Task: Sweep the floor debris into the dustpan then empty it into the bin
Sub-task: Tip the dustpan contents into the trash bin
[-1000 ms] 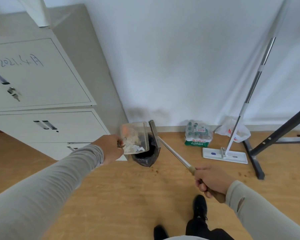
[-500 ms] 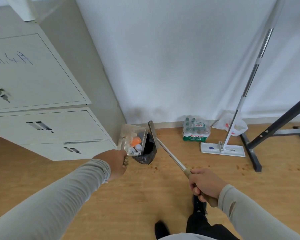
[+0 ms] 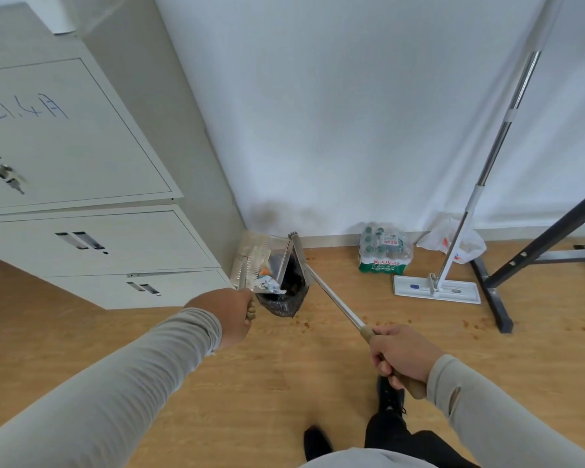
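Observation:
My left hand [image 3: 228, 315] grips the handle of a clear dustpan [image 3: 258, 256], held tipped over the bin [image 3: 286, 292], a small bin lined with a black bag beside the cabinet. Paper scraps and an orange piece [image 3: 267, 282] lie at the pan's lower edge, over the bin's mouth. My right hand [image 3: 402, 354] grips the tan handle of the broom [image 3: 331, 298], whose metal shaft runs up-left. The broom head [image 3: 299, 258] rests against the bin's right rim.
A grey metal cabinet [image 3: 92, 231] stands left of the bin. Against the wall lie a pack of bottles [image 3: 385, 253], a white plastic bag [image 3: 453, 241] and a flat mop [image 3: 436, 288]. A black stand leg [image 3: 493, 295] crosses the right. Small crumbs [image 3: 304, 324] dot the wood floor. My shoes [image 3: 390, 396] are below.
The dustpan has tipped further over the bin and the debris has slid down to its lower edge. The broom and my right hand have hardly moved.

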The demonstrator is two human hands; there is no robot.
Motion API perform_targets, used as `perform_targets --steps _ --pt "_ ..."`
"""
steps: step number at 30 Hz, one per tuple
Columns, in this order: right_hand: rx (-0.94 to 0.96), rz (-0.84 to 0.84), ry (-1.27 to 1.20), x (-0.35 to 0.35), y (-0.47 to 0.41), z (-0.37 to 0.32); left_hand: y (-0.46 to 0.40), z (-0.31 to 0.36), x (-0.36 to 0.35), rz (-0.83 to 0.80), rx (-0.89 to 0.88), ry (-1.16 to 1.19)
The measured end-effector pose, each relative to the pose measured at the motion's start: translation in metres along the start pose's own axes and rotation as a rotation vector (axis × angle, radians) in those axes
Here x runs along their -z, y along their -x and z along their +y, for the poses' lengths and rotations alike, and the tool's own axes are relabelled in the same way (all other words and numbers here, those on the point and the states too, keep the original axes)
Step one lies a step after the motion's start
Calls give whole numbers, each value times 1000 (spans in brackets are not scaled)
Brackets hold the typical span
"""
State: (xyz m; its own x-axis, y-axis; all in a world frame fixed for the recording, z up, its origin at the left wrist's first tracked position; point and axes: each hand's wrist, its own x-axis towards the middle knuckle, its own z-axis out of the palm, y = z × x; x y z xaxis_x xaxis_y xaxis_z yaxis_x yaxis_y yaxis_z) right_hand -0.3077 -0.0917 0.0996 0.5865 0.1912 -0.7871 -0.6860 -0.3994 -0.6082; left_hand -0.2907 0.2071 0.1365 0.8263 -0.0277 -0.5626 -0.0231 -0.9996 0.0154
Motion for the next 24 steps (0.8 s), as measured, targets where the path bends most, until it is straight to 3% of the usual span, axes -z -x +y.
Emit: perform_targets --steps 24 --pt "-90 25 -101 -8 0 -4 11 1 -8 67 -27 -101"
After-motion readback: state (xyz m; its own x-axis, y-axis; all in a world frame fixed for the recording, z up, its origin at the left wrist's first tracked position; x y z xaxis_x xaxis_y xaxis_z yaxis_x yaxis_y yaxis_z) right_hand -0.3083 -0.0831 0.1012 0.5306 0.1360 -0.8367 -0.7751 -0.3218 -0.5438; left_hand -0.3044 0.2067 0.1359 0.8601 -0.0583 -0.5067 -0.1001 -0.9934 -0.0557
